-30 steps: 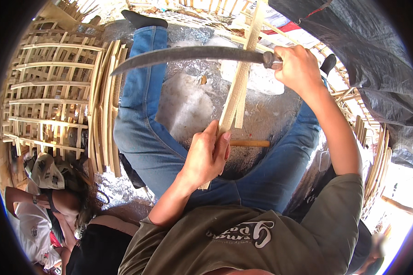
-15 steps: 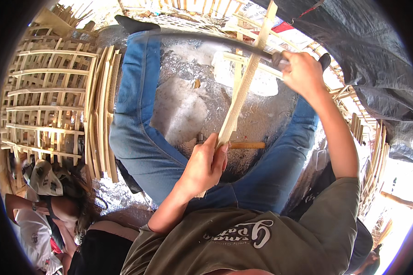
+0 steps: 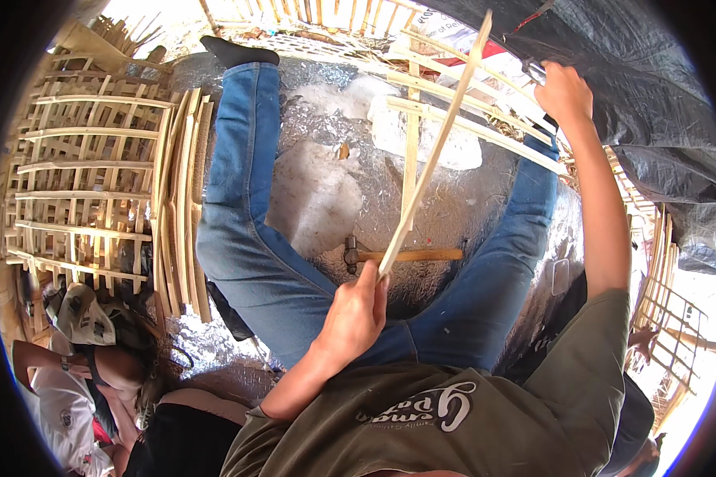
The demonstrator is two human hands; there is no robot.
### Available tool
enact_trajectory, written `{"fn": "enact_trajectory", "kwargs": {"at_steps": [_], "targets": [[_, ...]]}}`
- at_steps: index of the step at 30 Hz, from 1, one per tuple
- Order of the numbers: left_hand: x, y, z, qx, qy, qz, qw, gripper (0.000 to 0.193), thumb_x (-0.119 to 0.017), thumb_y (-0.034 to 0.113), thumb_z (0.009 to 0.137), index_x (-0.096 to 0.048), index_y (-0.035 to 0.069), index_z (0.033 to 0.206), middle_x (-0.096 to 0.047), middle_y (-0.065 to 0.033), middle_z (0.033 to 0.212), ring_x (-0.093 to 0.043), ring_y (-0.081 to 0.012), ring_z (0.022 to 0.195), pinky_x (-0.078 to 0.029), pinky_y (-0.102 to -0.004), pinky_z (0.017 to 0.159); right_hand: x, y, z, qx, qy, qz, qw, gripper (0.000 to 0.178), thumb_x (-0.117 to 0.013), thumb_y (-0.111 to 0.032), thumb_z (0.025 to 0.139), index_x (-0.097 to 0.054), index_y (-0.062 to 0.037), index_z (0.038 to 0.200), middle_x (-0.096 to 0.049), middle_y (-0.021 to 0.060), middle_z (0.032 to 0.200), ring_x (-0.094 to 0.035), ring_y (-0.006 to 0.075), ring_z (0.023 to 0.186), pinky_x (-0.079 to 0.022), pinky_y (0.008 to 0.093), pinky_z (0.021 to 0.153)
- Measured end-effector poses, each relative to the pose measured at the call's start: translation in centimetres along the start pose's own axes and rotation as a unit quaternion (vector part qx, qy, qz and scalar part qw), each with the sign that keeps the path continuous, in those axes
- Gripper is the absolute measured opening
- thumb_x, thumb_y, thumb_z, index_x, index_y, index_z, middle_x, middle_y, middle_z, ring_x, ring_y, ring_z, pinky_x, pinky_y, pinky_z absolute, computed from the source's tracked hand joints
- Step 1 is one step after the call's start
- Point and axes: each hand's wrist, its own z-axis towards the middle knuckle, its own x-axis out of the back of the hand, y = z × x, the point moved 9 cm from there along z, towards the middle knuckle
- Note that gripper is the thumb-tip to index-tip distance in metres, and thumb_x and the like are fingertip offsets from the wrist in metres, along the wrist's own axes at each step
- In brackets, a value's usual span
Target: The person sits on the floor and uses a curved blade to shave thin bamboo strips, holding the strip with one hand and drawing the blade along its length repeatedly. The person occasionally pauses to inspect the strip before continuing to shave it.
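My left hand (image 3: 348, 319) is closed around the lower end of a long, thin bamboo strip (image 3: 440, 141), which slants up and away to the right with its narrow edge showing. Up at the far right, my right hand (image 3: 563, 94) grips a long-bladed knife. Little of the blade can be made out now, only a greyish part beside the fingers; it is apart from the strip. Between my legs a hammer (image 3: 410, 255) with a wooden handle and dark metal head lies on the floor, just beyond my left hand.
A slatted bamboo frame (image 3: 469, 99) lies ahead between my feet. Woven bamboo panels (image 3: 87, 171) and stacked strips (image 3: 184, 199) stand at the left. Dark plastic sheeting (image 3: 644, 103) hangs at the right. Another person (image 3: 71, 405) sits close by at the lower left.
My right hand has moved up and right, taking the knife off the bamboo strip. The strip has turned edge-on in my left hand, and the hammer's head has come into view.
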Motion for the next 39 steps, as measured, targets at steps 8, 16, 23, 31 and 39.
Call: {"fn": "enact_trajectory", "kwargs": {"at_steps": [8,16,23,31,39], "targets": [[1.5,-0.5,1.7,0.024,0.012,-0.036,0.999,0.009,-0.053,0.002,0.100,-0.050,-0.004,0.106,-0.057,-0.0178,0.061,-0.064,-0.0332,0.052,-0.046,-0.0406,0.048,-1.7,-0.2,-1.5,-0.026,-0.038,0.078,0.996,0.045,-0.065,-0.026,0.085,-0.067,-0.0132,0.128,-0.069,0.0245,0.115,-0.066,0.0429,0.109,-0.053,0.0506,0.093],[0.0,-3.5,0.9,0.156,-0.001,-0.347,0.925,0.021,-0.066,0.011,0.098,-0.051,0.001,0.108,-0.058,-0.0015,0.077,-0.060,-0.0081,0.059,-0.045,-0.0209,0.046,-7.1,2.9,-1.3,-0.038,-0.073,0.127,0.988,0.037,-0.069,-0.036,0.088,-0.069,-0.0082,0.113,-0.072,0.0214,0.106,-0.069,0.0403,0.103,-0.053,0.0498,0.088],[0.8,-4.7,1.9,0.151,-0.005,-0.228,0.962,0.035,-0.081,0.011,0.087,-0.055,-0.001,0.108,-0.059,-0.0026,0.086,-0.053,-0.0063,0.077,-0.044,-0.0224,0.063,-7.5,1.8,-7.2,-0.009,-0.062,0.299,0.952,0.029,-0.071,-0.031,0.090,-0.071,-0.0037,0.098,-0.072,0.0188,0.087,-0.070,0.0354,0.083,-0.053,0.0421,0.075],[-1.1,-4.4,2.5,0.160,-0.002,-0.383,0.910,0.040,-0.062,0.010,0.100,-0.038,-0.003,0.129,-0.050,-0.0021,0.080,-0.055,-0.0098,0.059,-0.049,-0.0267,0.048,-5.7,-6.6,-17.4,0.097,-0.077,0.411,0.903,0.024,-0.077,-0.024,0.088,-0.073,-0.0028,0.100,-0.070,0.0091,0.069,-0.064,0.0155,0.057,-0.051,0.0323,0.058],[-1.7,-2.8,1.7,0.163,-0.096,-0.379,0.906,0.042,-0.052,0.021,0.106,-0.033,0.001,0.139,-0.051,-0.0076,0.091,-0.053,-0.0100,0.052,-0.043,-0.0220,0.043,-3.5,-13.0,-22.7,0.209,-0.099,0.401,0.887,0.031,-0.070,-0.009,0.073,-0.072,-0.0109,0.104,-0.070,0.0112,0.075,-0.070,0.0317,0.068,-0.057,0.0405,0.064]]}}
